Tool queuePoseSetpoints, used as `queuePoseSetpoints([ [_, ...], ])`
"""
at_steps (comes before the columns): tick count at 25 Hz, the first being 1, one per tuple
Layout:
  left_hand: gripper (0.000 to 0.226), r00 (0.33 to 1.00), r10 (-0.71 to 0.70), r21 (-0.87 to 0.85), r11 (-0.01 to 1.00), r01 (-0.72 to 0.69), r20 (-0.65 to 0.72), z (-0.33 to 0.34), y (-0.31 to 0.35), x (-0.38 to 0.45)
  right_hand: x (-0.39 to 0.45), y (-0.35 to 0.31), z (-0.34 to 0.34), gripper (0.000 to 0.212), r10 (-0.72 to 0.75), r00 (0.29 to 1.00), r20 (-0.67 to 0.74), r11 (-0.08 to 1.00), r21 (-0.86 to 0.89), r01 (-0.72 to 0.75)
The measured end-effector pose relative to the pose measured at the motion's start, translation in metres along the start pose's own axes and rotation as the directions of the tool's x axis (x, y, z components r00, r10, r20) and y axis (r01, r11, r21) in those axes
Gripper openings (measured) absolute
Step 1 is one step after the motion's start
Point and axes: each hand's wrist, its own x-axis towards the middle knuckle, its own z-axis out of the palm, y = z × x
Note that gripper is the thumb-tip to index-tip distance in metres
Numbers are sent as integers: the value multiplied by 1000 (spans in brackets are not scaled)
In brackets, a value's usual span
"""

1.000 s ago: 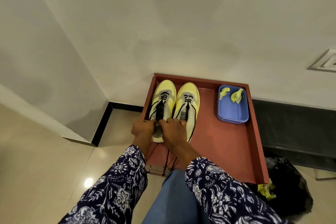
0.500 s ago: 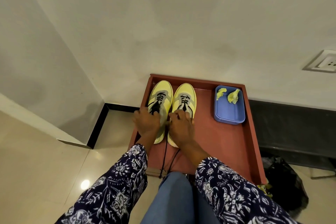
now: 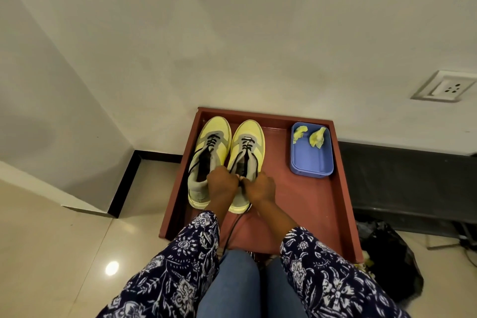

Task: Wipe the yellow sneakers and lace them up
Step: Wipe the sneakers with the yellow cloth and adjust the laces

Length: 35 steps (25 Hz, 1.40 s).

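Observation:
Two yellow sneakers stand side by side, toes to the wall, on a red-brown tray (image 3: 304,204). The left sneaker (image 3: 206,152) has black laces through its lower eyelets. Over the heel opening of the right sneaker (image 3: 249,142) my left hand (image 3: 222,186) and my right hand (image 3: 259,187) are both closed, each pinching an end of its black lace (image 3: 233,227). One lace end trails down over the tray's near edge.
A blue plastic box (image 3: 311,162) holding two crumpled yellow wipes (image 3: 317,137) sits at the tray's back right. A black bag (image 3: 387,258) lies on the floor to the right. The wall, with a socket (image 3: 446,86), stands close behind the tray.
Both hands have moved from the left sneaker's heel across to the right sneaker and now hold its lace ends. The camera has tilted slightly.

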Motion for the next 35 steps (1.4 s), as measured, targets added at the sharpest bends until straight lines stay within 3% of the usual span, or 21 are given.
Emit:
queuePoseSetpoints([
  [4,24,1000,-18,21,1000,18,8,7,-3,1,2,5,3,40,20,999,-37,998,53,-18],
  [9,19,996,-77,-184,980,69,-40,18,-5,-10,4,9,-7,34,46,995,-86,998,36,-43],
  [13,14,997,-68,-240,969,57,-39,30,3,-24,6,16,-23,31,55,990,-127,998,-3,-55],
  [28,22,1000,-21,-390,921,11,-21,69,32,-52,16,53,-48,24,61,939,-338,998,-6,-66],
  [35,31,999,-47,-421,905,52,23,74,29,-45,13,51,-43,27,92,915,-392,995,-7,-103],
])
